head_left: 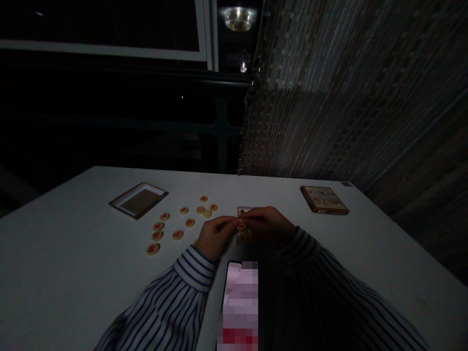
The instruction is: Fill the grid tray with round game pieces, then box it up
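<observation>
A round cream xiangqi piece [241, 225] with a red character sits between the fingertips of both hands. My left hand [216, 236] pinches at its left edge, fingers closed. From the right, my right hand [269, 224] comes over it with its fingertips closed at the upper edge. Beneath the hands lies a clear-looking tray [240, 239] holding more pieces; my right hand covers much of it. Left of my left hand, several loose pieces with red marks, such as one piece [177, 235], are scattered on the white table [91, 273]. Another is partly hidden behind my left hand.
A shallow open box part [161, 196] with a brown rim lies at the far left. The printed box [324, 200] is at the far right. A phone [231, 287] lies in front of me, partly pixelated. A string curtain [310, 97] hangs behind the table.
</observation>
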`<state>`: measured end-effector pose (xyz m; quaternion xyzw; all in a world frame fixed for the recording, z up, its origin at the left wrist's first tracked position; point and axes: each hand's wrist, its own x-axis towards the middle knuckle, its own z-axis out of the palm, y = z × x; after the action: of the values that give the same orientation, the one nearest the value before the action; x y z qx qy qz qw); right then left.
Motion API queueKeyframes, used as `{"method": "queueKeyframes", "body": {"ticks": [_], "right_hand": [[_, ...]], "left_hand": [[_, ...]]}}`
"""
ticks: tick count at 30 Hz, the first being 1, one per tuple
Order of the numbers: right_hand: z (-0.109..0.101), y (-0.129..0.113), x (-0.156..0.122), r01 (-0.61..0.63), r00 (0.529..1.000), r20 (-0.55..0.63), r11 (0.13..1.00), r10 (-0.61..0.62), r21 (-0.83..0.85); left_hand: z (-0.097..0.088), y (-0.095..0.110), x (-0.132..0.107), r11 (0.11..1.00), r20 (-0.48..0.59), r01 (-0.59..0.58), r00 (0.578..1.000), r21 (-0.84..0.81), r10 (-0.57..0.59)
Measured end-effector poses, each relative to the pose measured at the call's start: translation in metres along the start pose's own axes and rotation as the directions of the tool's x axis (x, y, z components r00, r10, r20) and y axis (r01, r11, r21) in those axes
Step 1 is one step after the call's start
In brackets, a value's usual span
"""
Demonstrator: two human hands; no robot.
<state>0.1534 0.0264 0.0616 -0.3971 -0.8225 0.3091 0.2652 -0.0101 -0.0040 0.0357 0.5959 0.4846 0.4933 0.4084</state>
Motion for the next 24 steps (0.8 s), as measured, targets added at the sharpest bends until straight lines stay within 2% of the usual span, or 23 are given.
{"method": "queueKeyframes", "body": {"ticks": [14, 24], "right_hand": [[-0.0004, -0.0053, 0.0005, -0.034, 0.999, 0.005, 0.999, 0.034, 0.024], [0.0015, 0.0028, 0.0, -0.056, 0.998, -0.03, 0.998, 0.057, 0.032]], "left_hand": [[-0.0006, -0.0022, -0.0008, 1.0, -0.006, -0.008, 1.0, 0.02, 0.008], [-0.0003, -0.0046, -0.0003, 1.0, -0.029, -0.006, 1.0, 0.02, 0.006]]}}
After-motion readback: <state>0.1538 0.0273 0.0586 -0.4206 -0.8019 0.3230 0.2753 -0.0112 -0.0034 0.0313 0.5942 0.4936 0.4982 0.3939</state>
